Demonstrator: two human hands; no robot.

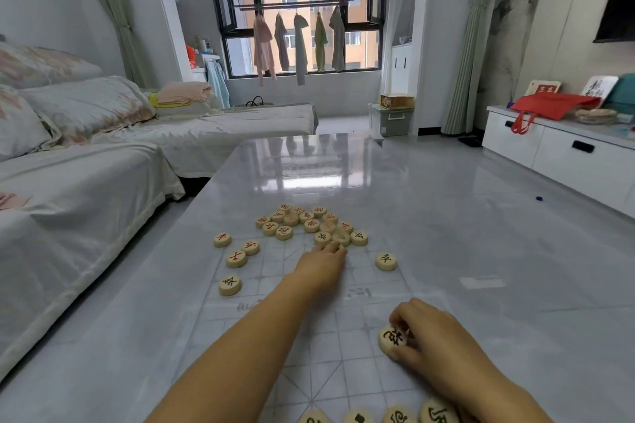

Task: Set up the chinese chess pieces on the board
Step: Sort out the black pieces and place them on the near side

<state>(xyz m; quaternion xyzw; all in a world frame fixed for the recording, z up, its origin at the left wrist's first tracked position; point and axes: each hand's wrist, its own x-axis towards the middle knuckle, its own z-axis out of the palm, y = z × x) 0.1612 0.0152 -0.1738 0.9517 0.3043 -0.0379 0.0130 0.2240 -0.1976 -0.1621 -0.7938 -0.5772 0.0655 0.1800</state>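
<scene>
the right hand [431, 331] pinches a black-lettered piece [391, 342] in curled fingers, on the board [338, 336]. the left hand [321, 266] touches the far pile [311, 225]; whether its fingers hold anything cannot be told.

A glossy grey worktop [446, 216] carried a clear gridded board [343, 347]; a heap of wooden pieces [312, 225] straddled the board's far edge.
</scene>
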